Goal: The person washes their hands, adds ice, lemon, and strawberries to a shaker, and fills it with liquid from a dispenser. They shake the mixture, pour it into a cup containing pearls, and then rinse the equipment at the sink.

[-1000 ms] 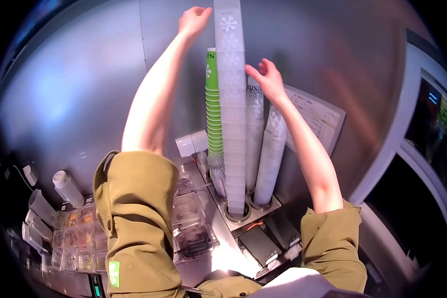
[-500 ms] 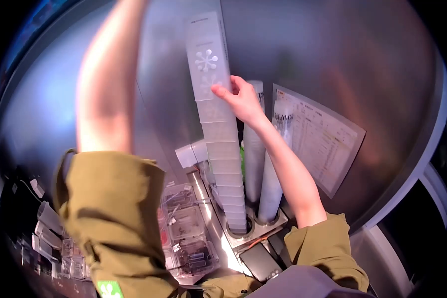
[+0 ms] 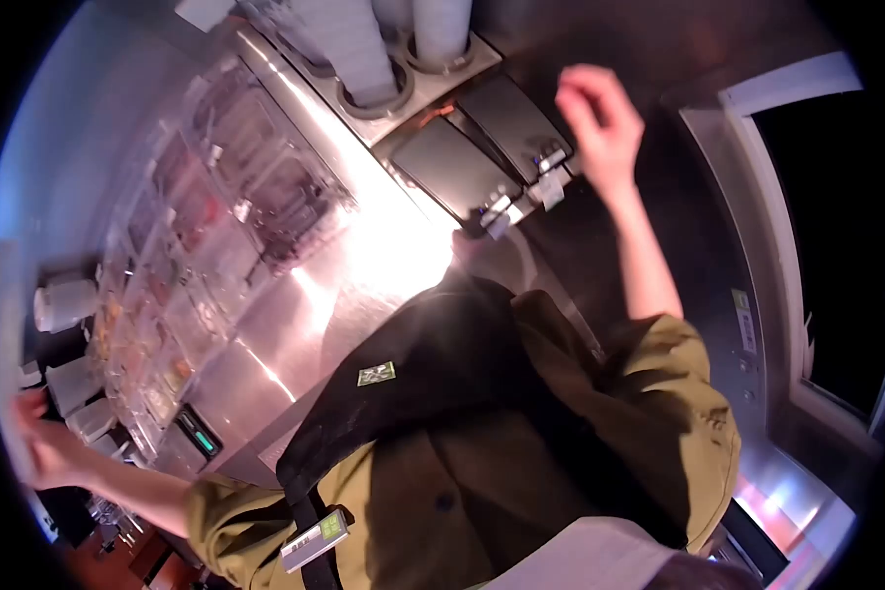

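Note:
At the far left edge, my left hand (image 3: 49, 447) is closed around a tall, pale translucent stack of cups (image 3: 5, 334); the lens edge blurs both, and some fingers are hidden. My right hand (image 3: 605, 128) is raised at the upper right, smeared by motion. Its fingers are loosely bent with the thumb apart, and nothing shows in them. Nearest to it lies a flat black device (image 3: 516, 118), with a second black device (image 3: 447, 167) beside it. Another stack of cups (image 3: 354, 59) stands in a round holder (image 3: 374, 113) at the top.
Clear lidded containers (image 3: 192, 236) cover the left of the shiny steel counter (image 3: 364, 231). White cups (image 3: 66, 305) sit beyond them at the left. A wrapped cup stack (image 3: 441, 29) fills another holder. A small device with a green display (image 3: 199, 433) is on the counter's near left edge.
The view has swung down toward the counter and my apron. My right hand has let go of the standing cup stack. My left arm has come down from overhead to the far left.

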Demonstrator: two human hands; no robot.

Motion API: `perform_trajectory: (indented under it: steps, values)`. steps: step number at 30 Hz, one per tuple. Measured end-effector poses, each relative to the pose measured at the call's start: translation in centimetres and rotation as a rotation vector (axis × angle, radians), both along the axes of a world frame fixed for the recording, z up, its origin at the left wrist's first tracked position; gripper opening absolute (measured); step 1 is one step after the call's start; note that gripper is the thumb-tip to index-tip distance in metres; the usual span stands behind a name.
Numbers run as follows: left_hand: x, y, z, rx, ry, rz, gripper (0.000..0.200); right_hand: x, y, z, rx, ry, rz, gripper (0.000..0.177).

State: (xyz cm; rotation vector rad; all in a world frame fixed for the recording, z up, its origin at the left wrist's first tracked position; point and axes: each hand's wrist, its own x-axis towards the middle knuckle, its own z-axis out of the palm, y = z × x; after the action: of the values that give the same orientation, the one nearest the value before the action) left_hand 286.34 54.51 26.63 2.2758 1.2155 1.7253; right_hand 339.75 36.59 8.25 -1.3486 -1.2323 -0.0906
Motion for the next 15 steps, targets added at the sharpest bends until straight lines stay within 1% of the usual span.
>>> perform_trajectory:
  steps: [1,3,4,5,6,7,9,11,12,13,15]
  values:
    - [0.0,-2.0,-2.6,-0.038,-0.001,-0.024,0.027,0.2,-2.7,-5.7,-0.197,0.067,-0.090,0.010]
    - [3.5,-5.5,-7.7,-0.091,-0.021,-0.111,0.025,1.2,-7.5,-14.1,-0.425,0.066,-0.179,0.011]
    - [7.0,-7.2,-9.4,-0.068,-0.062,-0.141,0.030,1.0,-8.8,-16.3,-0.466,0.009,-0.215,0.011]
    - [8.5,-8.1,-10.9,-0.066,-0.061,-0.209,0.036,1.1,-9.8,-18.0,-0.505,-0.050,-0.248,0.011]
    - [10.0,-9.1,-12.3,-0.067,-0.061,-0.279,0.042,1.4,-10.1,-19.1,-0.509,-0.068,-0.281,0.011]
    - [10.1,-9.7,-13.6,-0.089,-0.019,-0.385,0.051,1.9,-9.9,-19.9,-0.458,-0.136,-0.317,0.010]
    - [10.1,-10.5,-16.0,-0.226,-0.078,-0.519,0.050,2.5,-9.1,-19.7,-0.490,-0.172,-0.321,0.011]
    - [11.7,-12.5,-17.0,-0.437,-0.258,-0.623,0.052,3.3,-8.4,-20.0,-0.495,-0.297,-0.263,0.011]
    - [12.4,-13.3,-18.0,-0.499,-0.280,-0.659,0.052,3.6,-8.4,-20.4,-0.530,-0.311,-0.240,0.011]
    - [13.6,-14.3,-18.7,-0.553,-0.382,-0.683,0.049,3.7,-8.3,-20.6,-0.564,-0.325,-0.216,0.011]
    - [14.8,-15.3,-20.3,-0.564,-0.439,-0.746,0.038,3.7,-8.2,-21.3,-0.577,-0.289,-0.227,0.011]
